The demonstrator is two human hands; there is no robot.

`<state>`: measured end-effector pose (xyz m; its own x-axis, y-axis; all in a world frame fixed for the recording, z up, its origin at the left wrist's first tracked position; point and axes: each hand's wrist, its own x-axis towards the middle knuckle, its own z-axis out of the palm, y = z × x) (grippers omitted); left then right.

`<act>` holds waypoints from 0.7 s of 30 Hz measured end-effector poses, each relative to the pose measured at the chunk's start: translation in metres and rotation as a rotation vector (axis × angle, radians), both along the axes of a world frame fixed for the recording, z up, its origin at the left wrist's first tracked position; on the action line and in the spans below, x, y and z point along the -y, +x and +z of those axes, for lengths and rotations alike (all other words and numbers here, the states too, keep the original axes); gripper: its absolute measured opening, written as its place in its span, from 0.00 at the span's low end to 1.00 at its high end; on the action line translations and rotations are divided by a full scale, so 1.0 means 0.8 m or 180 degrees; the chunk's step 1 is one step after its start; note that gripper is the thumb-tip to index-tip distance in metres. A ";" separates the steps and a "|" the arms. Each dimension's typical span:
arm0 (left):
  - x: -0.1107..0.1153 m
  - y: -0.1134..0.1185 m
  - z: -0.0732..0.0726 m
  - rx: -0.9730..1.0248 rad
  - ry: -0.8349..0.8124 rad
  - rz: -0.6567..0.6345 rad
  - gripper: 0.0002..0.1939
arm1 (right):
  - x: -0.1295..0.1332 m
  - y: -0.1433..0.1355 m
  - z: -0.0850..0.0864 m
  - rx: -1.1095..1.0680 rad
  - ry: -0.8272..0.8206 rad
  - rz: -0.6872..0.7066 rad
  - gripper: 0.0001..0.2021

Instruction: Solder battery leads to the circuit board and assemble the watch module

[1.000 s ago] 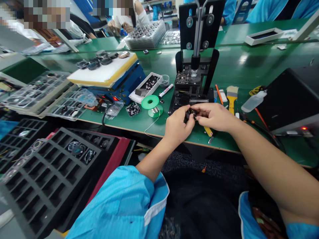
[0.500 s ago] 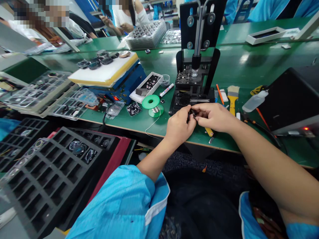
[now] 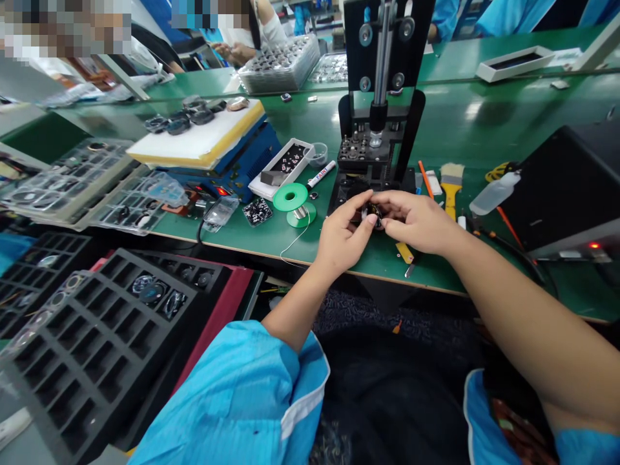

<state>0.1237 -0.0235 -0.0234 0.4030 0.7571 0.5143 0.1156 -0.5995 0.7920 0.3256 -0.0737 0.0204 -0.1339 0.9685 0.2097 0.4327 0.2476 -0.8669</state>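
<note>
Between my two hands is a small, dark, round watch case [image 3: 372,213], partly covered by the fingers. My left hand [image 3: 343,234] grips its left side, with the thumb along the near edge. The fingers of my right hand [image 3: 415,221] close on it from the right. Directly behind the hands stands a black press [image 3: 382,119] with a metal plunger over a studded block. A yellow-handled cutter [image 3: 405,253] lies beneath my right hand. Left of my left hand, a green spool of solder wire [image 3: 290,197] stands on the green bench [image 3: 252,240].
A white tray of small parts [image 3: 283,166] and a paint marker [image 3: 321,174] lie left of the press. Dark watch cases rest on a white-topped blue box [image 3: 223,145]. To the right are a brush [image 3: 451,187], a bottle [image 3: 494,194] and a black box [image 3: 576,194]. Foam trays [image 3: 104,329] sit lower left.
The watch case has been turned so its round inner side shows more. My left fingers have shifted round its far edge, and the view has moved slightly.
</note>
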 end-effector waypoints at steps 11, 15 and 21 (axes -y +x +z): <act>-0.007 -0.002 0.003 0.0407 -0.1011 -0.0102 0.30 | 0.003 -0.001 0.003 0.0125 0.0297 -0.0020 0.11; -0.005 0.000 0.006 0.0308 -0.1177 -0.0005 0.29 | 0.004 -0.003 0.010 0.0595 0.0668 -0.0014 0.07; 0.000 0.003 0.012 0.0287 -0.1215 0.0061 0.27 | 0.001 -0.004 -0.001 0.0653 0.1023 0.0021 0.03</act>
<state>0.1259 -0.0235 -0.0140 0.3529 0.9077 0.2269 0.0436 -0.2582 0.9651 0.3227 -0.0746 0.0194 -0.2107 0.8566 0.4709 0.5867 0.4962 -0.6400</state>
